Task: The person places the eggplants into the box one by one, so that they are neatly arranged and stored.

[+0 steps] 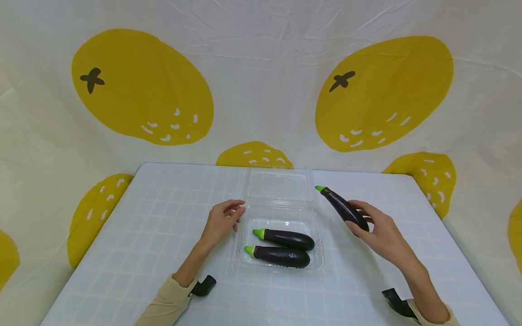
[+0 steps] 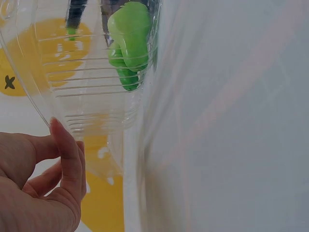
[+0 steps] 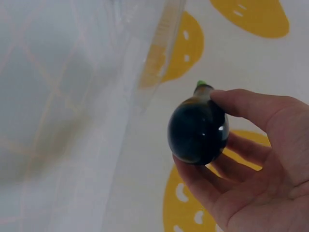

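Observation:
A dark purple eggplant (image 1: pixel 342 209) with a bright green stem is held up, tilted, in my right hand (image 1: pixel 381 233), right of the container. In the right wrist view, thumb and fingers curl round the rounded end of the eggplant (image 3: pixel 198 130). Two more eggplants, an upper one (image 1: pixel 287 238) and a lower one (image 1: pixel 283 256), lie side by side in a clear plastic clamshell container (image 1: pixel 240 260), stems leftward. Loosely bent, my left hand (image 1: pixel 222 221) is at the container's left edge; whether its fingertips (image 2: pixel 55 126) touch the rim cannot be told.
The container's clear lid (image 1: pixel 279 185) lies folded open toward the table's back edge. A pale checked cloth covers the table (image 1: pixel 183 194). Behind it hangs a white curtain (image 1: pixel 265 90) with yellow fruit shapes. A black strap piece (image 1: pixel 204 286) sticks out at the left wrist.

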`<state>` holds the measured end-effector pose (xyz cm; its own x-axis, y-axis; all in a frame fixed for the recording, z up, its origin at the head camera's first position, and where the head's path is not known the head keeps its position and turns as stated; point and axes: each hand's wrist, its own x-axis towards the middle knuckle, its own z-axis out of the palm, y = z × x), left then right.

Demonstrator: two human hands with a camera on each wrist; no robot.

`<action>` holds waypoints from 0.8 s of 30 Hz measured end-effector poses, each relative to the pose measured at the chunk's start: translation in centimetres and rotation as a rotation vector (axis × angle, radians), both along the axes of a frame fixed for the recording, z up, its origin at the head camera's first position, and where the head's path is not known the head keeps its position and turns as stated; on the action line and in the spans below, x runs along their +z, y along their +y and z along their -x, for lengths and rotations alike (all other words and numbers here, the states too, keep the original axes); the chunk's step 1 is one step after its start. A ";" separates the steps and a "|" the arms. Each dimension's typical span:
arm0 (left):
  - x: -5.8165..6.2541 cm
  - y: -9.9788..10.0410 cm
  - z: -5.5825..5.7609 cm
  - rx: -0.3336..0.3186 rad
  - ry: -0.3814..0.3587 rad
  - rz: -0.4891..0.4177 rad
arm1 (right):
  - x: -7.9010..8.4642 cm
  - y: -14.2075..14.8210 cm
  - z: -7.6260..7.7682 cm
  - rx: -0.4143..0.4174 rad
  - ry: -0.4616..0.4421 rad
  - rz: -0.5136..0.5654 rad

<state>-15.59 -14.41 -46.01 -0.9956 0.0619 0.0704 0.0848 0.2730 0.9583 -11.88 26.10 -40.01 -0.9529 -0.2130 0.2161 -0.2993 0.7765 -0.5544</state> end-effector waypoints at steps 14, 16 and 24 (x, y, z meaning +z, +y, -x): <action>-0.2 0.0 0.3 -0.002 -0.008 0.008 | -0.3 -3.0 0.8 0.116 0.008 0.027; -0.2 0.0 0.3 -0.003 -0.007 0.006 | -0.3 -3.4 0.9 0.132 0.004 0.033; 0.0 0.3 0.0 0.030 -0.023 0.014 | -0.3 -4.9 1.2 0.210 0.014 0.061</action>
<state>-15.62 -14.13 -45.96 -0.9983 0.0331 0.0471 0.0546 0.2881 0.9560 -13.12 21.19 -40.34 -0.8858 -0.3928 0.2473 -0.4589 0.6613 -0.5933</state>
